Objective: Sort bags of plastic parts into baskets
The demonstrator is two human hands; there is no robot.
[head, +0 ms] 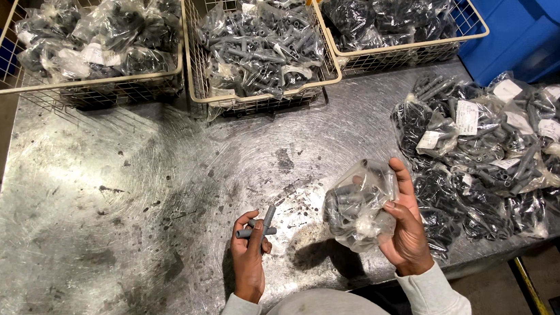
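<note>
Left hand (248, 249) grip: closed, grey parts (256, 226) | right hand (404, 228): clasping bag (356, 206)

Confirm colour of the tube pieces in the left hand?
Grey, the tube pieces in the left hand; head view.

Light grey sweatshirt, ribbed cuffs at both wrists, bare hands (247, 246)

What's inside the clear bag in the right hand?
The clear bag in the right hand holds grey tube-shaped plastic parts. Their number and exact shape are obscured by crinkled plastic.
</note>
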